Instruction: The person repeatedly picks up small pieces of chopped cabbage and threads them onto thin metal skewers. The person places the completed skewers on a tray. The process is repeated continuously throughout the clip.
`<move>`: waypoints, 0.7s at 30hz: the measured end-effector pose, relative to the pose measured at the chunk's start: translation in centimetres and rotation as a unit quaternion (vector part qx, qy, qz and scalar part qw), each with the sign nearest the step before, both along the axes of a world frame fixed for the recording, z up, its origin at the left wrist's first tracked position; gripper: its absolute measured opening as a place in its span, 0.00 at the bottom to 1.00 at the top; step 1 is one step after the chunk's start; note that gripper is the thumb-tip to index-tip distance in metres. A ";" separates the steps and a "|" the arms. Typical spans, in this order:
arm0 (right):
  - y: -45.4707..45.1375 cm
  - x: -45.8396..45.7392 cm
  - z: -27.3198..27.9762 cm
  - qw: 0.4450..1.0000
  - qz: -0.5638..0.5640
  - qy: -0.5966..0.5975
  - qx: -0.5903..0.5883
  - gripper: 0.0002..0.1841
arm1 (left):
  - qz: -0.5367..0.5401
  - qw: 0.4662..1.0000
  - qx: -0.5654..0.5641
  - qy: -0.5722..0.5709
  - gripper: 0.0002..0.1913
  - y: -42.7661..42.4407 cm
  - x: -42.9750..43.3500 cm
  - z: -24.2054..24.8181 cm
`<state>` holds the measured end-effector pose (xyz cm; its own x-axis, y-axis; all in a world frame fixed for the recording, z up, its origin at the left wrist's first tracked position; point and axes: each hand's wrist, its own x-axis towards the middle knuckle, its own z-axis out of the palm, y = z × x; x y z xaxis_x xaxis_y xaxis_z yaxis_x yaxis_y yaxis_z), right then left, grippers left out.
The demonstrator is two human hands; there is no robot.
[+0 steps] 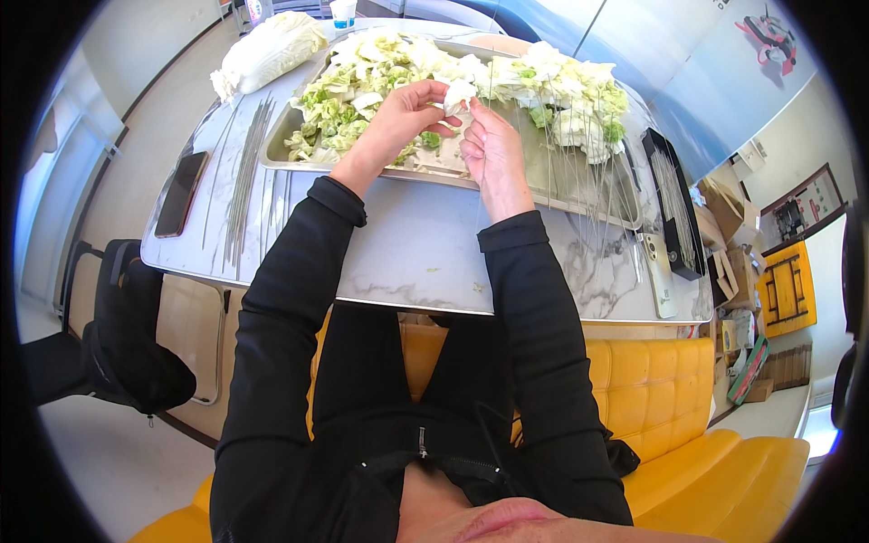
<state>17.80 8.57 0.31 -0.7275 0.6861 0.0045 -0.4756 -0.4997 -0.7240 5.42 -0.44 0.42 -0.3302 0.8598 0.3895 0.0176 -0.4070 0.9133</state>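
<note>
Over the middle of the tray, my left hand [417,112] pinches a pale piece of napa cabbage leaf [459,95]. My right hand [494,146] has its fingertips against that same piece, the other fingers curled around what looks like a thin metal skewer, mostly hidden by the hand. Beneath both is a shallow metal tray [434,175]. Loose torn cabbage leaves [333,115] are heaped on its left and back. On the right lie cabbage pieces threaded on skewers [577,102], with bare metal ends [590,197] reaching over the front rim.
Left of the tray lie a bundle of metal skewers [248,183], a dark phone [182,195] and a whole napa cabbage [271,53]. To the right are a black box of skewers [673,203] and a light phone [657,275]. A paper cup [343,13] stands behind.
</note>
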 end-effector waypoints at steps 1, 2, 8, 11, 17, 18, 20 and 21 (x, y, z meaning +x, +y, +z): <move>0.1 0.0 -0.1 1.000 -0.002 -0.001 -0.004 0.07 | 0.001 1.000 0.004 0.004 0.12 0.0 0.3 0.1; 0.2 0.0 -0.1 1.000 0.002 -0.002 0.001 0.07 | 0.001 1.000 0.008 0.007 0.12 0.0 0.4 0.2; -0.6 0.0 0.2 0.998 0.005 -0.033 0.059 0.15 | 0.091 0.996 -0.004 -0.014 0.08 0.4 -0.4 -0.6; -1.3 0.2 0.7 0.994 0.013 -0.046 0.098 0.18 | 0.106 0.993 0.020 -0.048 0.05 0.5 -1.4 -0.9; -1.7 0.4 1.0 0.986 0.015 -0.069 0.152 0.17 | 0.168 0.980 0.052 -0.088 0.05 0.5 -2.9 -1.2; -2.0 0.4 1.3 0.986 0.007 -0.073 0.153 0.17 | 0.167 0.978 0.061 -0.109 0.06 0.4 -3.3 -1.2; -2.4 0.6 1.5 0.983 0.004 -0.079 0.167 0.17 | 0.159 0.971 0.072 -0.160 0.07 0.2 -4.1 -1.1; -2.5 0.9 1.5 0.980 0.009 -0.083 0.178 0.18 | 0.168 0.969 0.074 -0.164 0.07 0.1 -4.3 -1.1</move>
